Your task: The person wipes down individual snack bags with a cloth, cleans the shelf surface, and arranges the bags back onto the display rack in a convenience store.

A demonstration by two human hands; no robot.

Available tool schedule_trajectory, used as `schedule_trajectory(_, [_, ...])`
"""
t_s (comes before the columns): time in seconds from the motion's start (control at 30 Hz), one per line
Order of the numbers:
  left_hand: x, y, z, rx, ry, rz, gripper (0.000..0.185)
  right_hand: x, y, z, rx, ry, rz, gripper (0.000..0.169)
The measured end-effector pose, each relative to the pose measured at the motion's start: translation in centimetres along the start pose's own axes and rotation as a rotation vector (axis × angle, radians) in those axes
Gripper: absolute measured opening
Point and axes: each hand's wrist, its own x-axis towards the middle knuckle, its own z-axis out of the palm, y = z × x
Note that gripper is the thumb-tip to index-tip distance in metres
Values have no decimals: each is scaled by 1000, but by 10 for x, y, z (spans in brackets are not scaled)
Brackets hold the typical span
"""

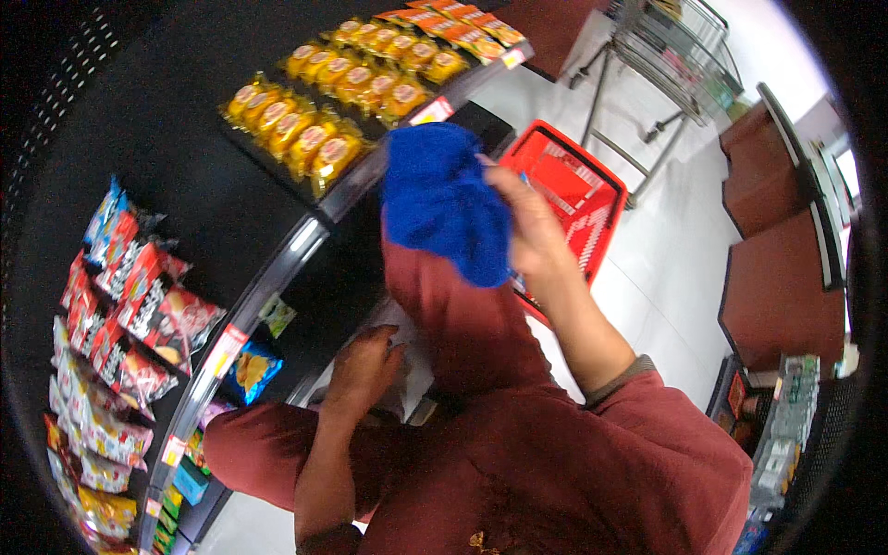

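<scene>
My right hand holds a bunched blue cloth above my maroon-clothed knee, beside the front edge of a black store shelf. Lower and to the left, my left hand hangs over my other leg, its fingers loosely bent and apart, with nothing seen in them. Yellow-wrapped snack cakes stand in rows on the shelf near the cloth, with orange packets beyond them. Red and black chip bags lie on the shelf at the left.
A red plastic shopping basket is on the white tiled floor behind my right hand. Beyond it stands a metal shopping cart. Brown counters line the right. Below the shelf edge, a blue chip bag and other packets show on a lower level.
</scene>
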Motion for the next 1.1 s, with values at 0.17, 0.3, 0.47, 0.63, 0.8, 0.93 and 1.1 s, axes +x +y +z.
schedule_trajectory(0.17, [7,-1,3,-63,-14,9,33,-88,-75,-84,-65,277,-80,82])
schedule_trajectory(0.3, [13,-3,7,-184,-56,4,34,-132,-81,-151,-250,528,-160,53])
schedule_trajectory(0.47, [21,-11,8,-199,-55,7,32,-170,-72,-242,-394,767,-84,36])
schedule_trajectory(0.63, [30,-39,19,-160,0,19,28,-197,-54,-304,-935,1061,-100,27])
schedule_trajectory(0.8, [33,-37,17,-218,-20,-33,27,-208,-49,-336,-1134,1244,-35,35])
schedule_trajectory(0.93, [34,-36,19,-221,-33,-44,27,-221,-54,-352,-1218,1352,-29,48])
schedule_trajectory(1.1, [35,-43,22,-224,-28,-57,27,-192,-71,-318,-1665,1156,-686,42])
